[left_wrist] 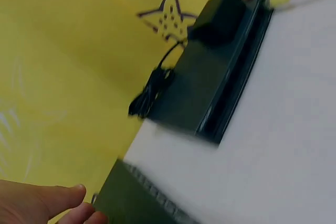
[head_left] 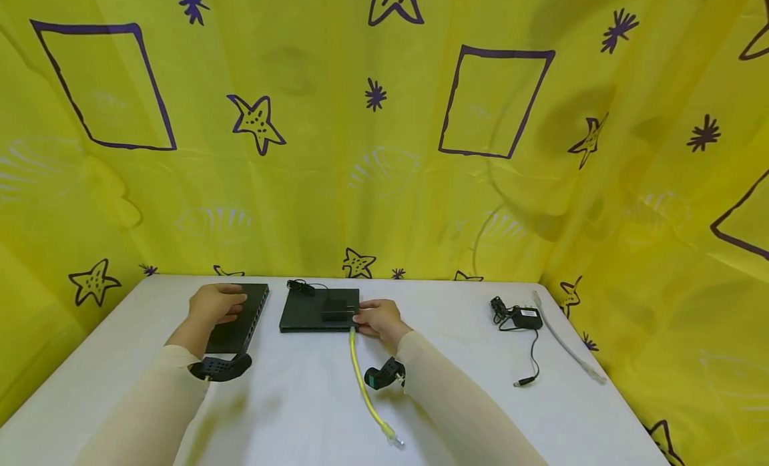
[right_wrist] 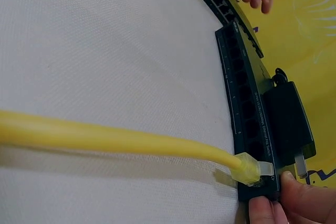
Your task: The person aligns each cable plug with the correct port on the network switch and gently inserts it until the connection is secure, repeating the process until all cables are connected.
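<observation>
A black Ethernet switch (head_left: 309, 312) lies at the middle back of the table, its row of ports (right_wrist: 247, 93) facing the front. My right hand (head_left: 378, 319) grips its right end, thumb against the top edge. Beside those fingers, a yellow network cable (head_left: 360, 379) is plugged into the last port. A black power adapter (right_wrist: 289, 121) with a bundled cord (left_wrist: 149, 93) rests on top of the switch. My left hand (head_left: 217, 308) hovers over a second black switch (head_left: 231, 336) at the left, fingers loose and holding nothing. Whether they touch it, I cannot tell.
Toward the right lie another black power adapter (head_left: 527, 318) with its cord and a grey network cable (head_left: 567, 339). The yellow cable's loose plug (head_left: 396, 442) points to the front of the white table (head_left: 462, 359). A yellow patterned curtain (head_left: 324, 185) borders the back and sides.
</observation>
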Demonstrator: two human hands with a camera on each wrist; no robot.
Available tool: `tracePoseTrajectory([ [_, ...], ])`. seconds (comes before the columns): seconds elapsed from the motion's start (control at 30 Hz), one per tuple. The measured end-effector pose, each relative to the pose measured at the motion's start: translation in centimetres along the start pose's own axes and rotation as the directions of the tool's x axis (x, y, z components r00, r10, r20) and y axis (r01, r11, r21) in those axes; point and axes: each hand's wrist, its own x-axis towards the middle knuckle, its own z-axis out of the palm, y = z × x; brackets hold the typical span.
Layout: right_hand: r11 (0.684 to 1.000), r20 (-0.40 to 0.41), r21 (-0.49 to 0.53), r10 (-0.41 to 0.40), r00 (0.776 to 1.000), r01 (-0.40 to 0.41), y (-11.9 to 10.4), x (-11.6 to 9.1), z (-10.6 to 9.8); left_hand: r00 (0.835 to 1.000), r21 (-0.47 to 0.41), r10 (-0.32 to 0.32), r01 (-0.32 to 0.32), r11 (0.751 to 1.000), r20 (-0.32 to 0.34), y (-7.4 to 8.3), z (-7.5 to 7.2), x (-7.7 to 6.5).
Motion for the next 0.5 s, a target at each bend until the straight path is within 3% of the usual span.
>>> tracePoseTrajectory([
  [0.17,1.000,0.001,-0.006,-0.002,1.000,0.002,0.0,-0.1,-0.1,0.997,0.182,0.039,-0.028,0.983,-0.062,-2.0,-3.3,0.3],
  [0.27,1.000,0.005,-0.017,-0.012,1.000,0.012,0.1,-0.1,-0.2,0.997,0.268,0.060,-0.046,0.962,-0.043,-3.5,-4.5,0.5],
  [0.5,1.000,-0.001,-0.020,-0.024,1.000,0.024,0.1,-0.2,0.0,0.995,0.259,-0.041,0.017,0.966,0.088,-5.6,-5.3,0.9],
])
